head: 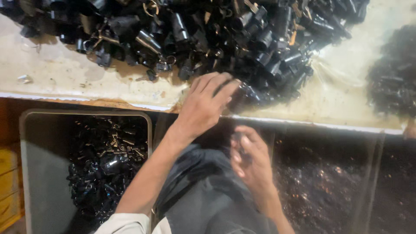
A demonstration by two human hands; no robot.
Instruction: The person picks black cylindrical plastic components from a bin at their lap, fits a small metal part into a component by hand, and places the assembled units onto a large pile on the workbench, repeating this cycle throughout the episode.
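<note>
A big heap of small black plastic parts (208, 34) with some metal rings covers the far side of a worn white table (65, 73). My left hand (203, 106) reaches palm down onto the near edge of the heap, fingers spread over a few black parts; whether it grips one is hidden. My right hand (251, 160) is lower, over my lap, with its fingers curled around a small dark part (239, 143) that is blurred.
A grey bin (39, 173) at the lower left holds several black parts. A second dark pile (394, 73) lies at the table's right. A clear bag or bin of dark small pieces (320, 186) sits at the lower right. Yellow crates (8, 186) stand at the far left.
</note>
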